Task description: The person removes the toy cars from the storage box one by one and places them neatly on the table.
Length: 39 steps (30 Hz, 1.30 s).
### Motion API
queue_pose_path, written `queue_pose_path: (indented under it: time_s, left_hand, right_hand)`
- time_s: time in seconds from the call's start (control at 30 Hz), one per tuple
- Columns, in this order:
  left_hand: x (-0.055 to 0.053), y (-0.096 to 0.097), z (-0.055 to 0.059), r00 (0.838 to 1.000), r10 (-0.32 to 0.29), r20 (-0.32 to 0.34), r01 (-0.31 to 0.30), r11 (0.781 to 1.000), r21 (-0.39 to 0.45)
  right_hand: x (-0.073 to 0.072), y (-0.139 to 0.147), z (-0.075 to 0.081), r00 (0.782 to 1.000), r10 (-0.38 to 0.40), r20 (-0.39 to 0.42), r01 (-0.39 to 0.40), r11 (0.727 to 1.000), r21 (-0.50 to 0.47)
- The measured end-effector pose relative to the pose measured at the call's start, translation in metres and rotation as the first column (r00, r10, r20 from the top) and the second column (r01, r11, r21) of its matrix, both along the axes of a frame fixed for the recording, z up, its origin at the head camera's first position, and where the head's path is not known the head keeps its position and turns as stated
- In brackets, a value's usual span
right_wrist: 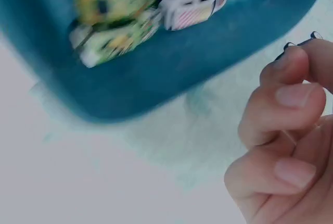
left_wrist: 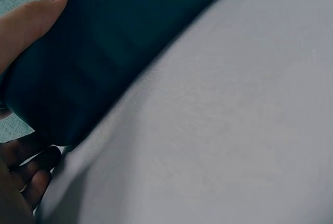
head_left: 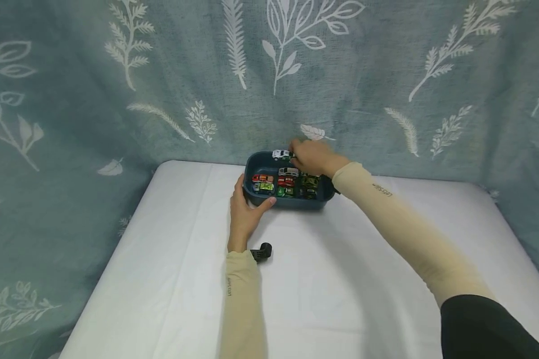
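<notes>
A dark blue rectangular bin (head_left: 296, 203) with rounded corners holds several small toy cars in rows, among them an orange car (head_left: 262, 178), a red car (head_left: 286, 181) and a silver-white car (head_left: 288, 171). My left hand (head_left: 246, 214) grips the bin's left front corner, its thumb (left_wrist: 34, 23) against the front wall and the other fingers around the side and low edge. Over the bin's back rim, my right hand (head_left: 315, 155) pinches a white toy car (head_left: 281, 154). In the right wrist view the fingers (right_wrist: 281, 107) are curled, with dark bits of the car showing past the fingertips.
The bin is at the far edge of a table with a white cloth (head_left: 184, 279). Behind it hangs a blue-green curtain (head_left: 364, 99) with white leaf prints. A black device (head_left: 262, 252) sits at the left wrist.
</notes>
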State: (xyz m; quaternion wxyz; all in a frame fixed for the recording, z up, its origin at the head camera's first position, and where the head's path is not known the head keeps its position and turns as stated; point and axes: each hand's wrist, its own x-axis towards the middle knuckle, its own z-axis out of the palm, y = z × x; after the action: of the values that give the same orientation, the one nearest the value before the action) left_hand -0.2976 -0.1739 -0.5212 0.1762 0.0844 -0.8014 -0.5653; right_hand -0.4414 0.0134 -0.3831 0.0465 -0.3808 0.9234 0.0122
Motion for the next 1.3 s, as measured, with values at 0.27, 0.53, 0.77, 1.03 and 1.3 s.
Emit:
queue_pose_path:
  time_s: [0.27, 0.53, 0.77, 1.03, 1.3]
  left_hand:
    - [0.000, 0.004, -0.002, 1.000, -0.002, 0.001, 0.002, 1.000, -0.004]
    - [0.001, 0.002, 0.001, 0.999, 0.007, 0.032, -0.007, 1.000, 0.008]
    - [0.002, 0.007, 0.001, 0.999, 0.012, 0.048, -0.012, 1.000, 0.002]
    - [0.003, 0.005, 0.000, 0.999, 0.024, 0.038, -0.024, 1.000, -0.003]
    - [0.001, 0.008, -0.001, 1.000, 0.021, 0.008, -0.021, 1.000, 0.007]
  right_hand:
    - [0.005, 0.087, 0.027, 0.997, -0.076, 0.004, 0.076, 0.997, -0.014]
    - [0.004, 0.150, 0.022, 0.987, -0.155, 0.035, 0.154, 0.988, 0.032]
    - [0.008, 0.177, -0.002, 0.973, -0.225, 0.057, 0.220, 0.971, 0.091]
    - [0.001, 0.181, -0.040, 0.972, -0.227, 0.058, 0.221, 0.971, 0.093]
    - [-0.002, 0.184, -0.058, 0.976, -0.209, 0.054, 0.207, 0.977, 0.048]
